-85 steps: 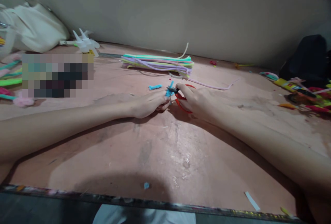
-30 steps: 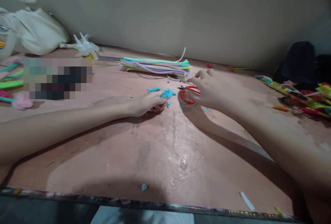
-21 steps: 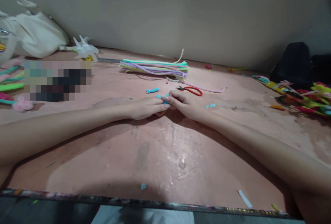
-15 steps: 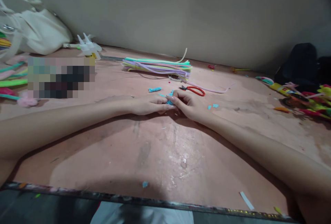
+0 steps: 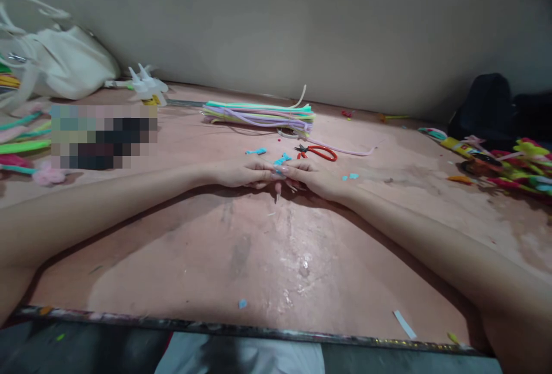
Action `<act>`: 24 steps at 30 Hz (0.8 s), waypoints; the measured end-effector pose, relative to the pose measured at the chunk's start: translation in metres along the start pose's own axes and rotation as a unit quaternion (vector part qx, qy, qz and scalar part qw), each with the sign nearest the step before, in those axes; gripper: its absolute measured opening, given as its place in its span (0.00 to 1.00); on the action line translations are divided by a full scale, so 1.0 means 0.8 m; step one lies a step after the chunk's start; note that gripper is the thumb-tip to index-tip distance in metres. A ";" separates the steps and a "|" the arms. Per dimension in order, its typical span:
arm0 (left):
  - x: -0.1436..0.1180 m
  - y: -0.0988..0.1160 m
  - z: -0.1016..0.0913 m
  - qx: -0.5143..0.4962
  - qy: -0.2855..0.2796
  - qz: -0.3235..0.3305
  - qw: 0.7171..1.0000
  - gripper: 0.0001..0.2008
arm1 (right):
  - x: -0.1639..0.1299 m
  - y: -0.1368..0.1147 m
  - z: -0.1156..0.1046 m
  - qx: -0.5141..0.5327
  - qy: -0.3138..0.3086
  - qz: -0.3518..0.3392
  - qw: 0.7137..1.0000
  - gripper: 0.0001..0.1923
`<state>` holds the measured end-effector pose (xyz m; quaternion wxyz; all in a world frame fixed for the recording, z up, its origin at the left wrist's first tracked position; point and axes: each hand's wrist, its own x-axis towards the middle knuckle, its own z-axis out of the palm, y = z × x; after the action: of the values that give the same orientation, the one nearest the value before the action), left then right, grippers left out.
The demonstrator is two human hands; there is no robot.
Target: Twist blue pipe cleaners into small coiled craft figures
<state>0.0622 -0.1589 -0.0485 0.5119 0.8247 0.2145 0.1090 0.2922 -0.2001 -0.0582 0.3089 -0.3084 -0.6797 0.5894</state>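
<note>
Both forearms lie flat on the pinkish, scuffed surface (image 5: 267,259), and the two hands meet fingertip to fingertip near its middle. The left hand (image 5: 241,174) and the right hand (image 5: 317,179) have their fingers curled in close together around a small blue fuzzy piece (image 5: 281,161), a short bit of chenille stem. Only its top shows above the fingers, so its long axis cannot be told for sure; what shows slants up and away from the hands, toward the wall. Whether both hands actually pinch it or only one does is not clear.

Just beyond the right hand lie red-handled scissors (image 5: 319,152), flat on the surface, their dark blades pointing left and the looped handles to the right. A second blue scrap (image 5: 257,151) lies just beyond the left hand, lengthwise left to right, and small blue snippets (image 5: 351,176) sit right of the right hand. Farther out from both hands is a bundle of pastel chenille stems (image 5: 259,115), soft and fuzzy, long axis left to right, with one lilac stem (image 5: 345,150) trailing off to the right.
</note>
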 end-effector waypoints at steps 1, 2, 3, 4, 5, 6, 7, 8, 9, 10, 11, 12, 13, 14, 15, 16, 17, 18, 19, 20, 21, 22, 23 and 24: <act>0.000 0.000 0.001 0.003 0.007 -0.002 1.000 0.28 | 0.001 -0.001 -0.002 0.005 -0.009 0.003 1.000 0.25; 0.000 0.000 0.002 0.007 0.013 -0.006 1.000 0.27 | 0.001 -0.002 -0.003 0.007 -0.015 0.008 1.000 0.25; 0.000 0.000 0.003 0.011 0.020 -0.008 1.000 0.27 | 0.002 -0.001 -0.005 0.013 -0.016 0.012 1.000 0.25; 0.000 0.001 0.004 0.016 0.024 -0.009 1.000 0.26 | 0.003 0.000 -0.006 0.024 -0.014 0.017 0.999 0.24; 0.000 0.001 0.004 0.018 0.027 -0.007 0.999 0.26 | 0.003 0.002 -0.007 0.039 -0.012 0.020 0.999 0.23; 0.000 0.002 0.004 0.018 0.029 -0.006 0.999 0.26 | 0.004 0.005 -0.008 0.055 -0.009 0.021 0.998 0.23; 0.000 0.002 0.004 0.019 0.030 -0.006 0.999 0.26 | 0.005 0.008 -0.007 0.070 -0.002 0.022 0.997 0.23; 0.000 0.001 0.004 0.020 0.032 -0.005 0.999 0.27 | 0.005 0.010 -0.007 0.083 0.008 0.025 0.996 0.23; 0.000 0.001 0.004 0.022 0.033 -0.003 0.999 0.27 | 0.006 0.012 -0.005 0.093 0.018 0.028 0.995 0.23; 0.000 0.000 0.004 0.023 0.036 -0.003 0.999 0.27 | 0.006 0.013 -0.003 0.097 0.024 0.035 0.994 0.23; 0.001 -0.001 0.004 0.023 0.039 -0.002 0.999 0.27 | 0.007 0.013 -0.001 0.103 0.032 0.040 0.993 0.24; 0.001 -0.002 0.004 0.021 0.041 -0.001 0.999 0.28 | 0.007 0.013 0.001 0.113 0.039 0.043 0.992 0.25; 0.001 -0.003 0.004 0.018 0.043 -0.002 0.999 0.28 | 0.008 0.012 0.004 0.127 0.045 0.044 0.990 0.26; 0.000 -0.003 0.005 0.016 0.042 -0.004 0.999 0.28 | 0.008 0.011 0.006 0.142 0.048 0.043 0.988 0.28; 0.000 -0.003 0.005 0.016 0.039 -0.007 0.999 0.28 | 0.009 0.009 0.007 0.152 0.054 0.041 0.986 0.29; 0.000 -0.003 0.005 0.018 0.038 -0.009 0.999 0.28 | 0.009 0.008 0.007 0.151 0.062 0.036 0.986 0.30; 0.000 -0.002 0.005 0.021 0.035 -0.010 0.999 0.27 | 0.009 0.006 0.007 0.130 0.069 0.033 0.989 0.30; -0.001 -0.002 0.006 0.025 0.033 -0.010 0.999 0.27 | 0.010 0.005 0.006 0.092 0.072 0.027 0.993 0.30; -0.001 -0.001 0.006 0.027 0.031 -0.008 0.999 0.27 | 0.010 0.003 0.004 0.049 0.073 0.021 0.996 0.30; -0.001 0.000 0.006 0.029 0.032 -0.006 0.999 0.28 | 0.010 0.002 0.002 0.008 0.070 0.013 0.997 0.30; -0.001 0.001 0.006 0.029 0.033 -0.004 0.999 0.28 | 0.010 0.000 0.000 -0.024 0.062 0.005 0.998 0.30; -0.001 0.002 0.006 0.029 0.035 -0.003 0.999 0.28 | 0.011 0.000 -0.001 -0.045 0.053 -0.001 0.998 0.29; -0.001 0.004 0.007 0.030 0.038 -0.004 0.999 0.28 | 0.011 -0.001 -0.002 -0.055 0.050 -0.006 0.997 0.29; -0.001 0.005 0.007 0.032 0.042 -0.004 0.999 0.29 | 0.012 0.000 -0.003 -0.062 0.049 -0.006 0.997 0.29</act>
<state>0.0650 -0.1651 -0.0471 0.4764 0.8342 0.2427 0.1350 0.2881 -0.1914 -0.0572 0.3257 -0.3515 -0.7007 0.5285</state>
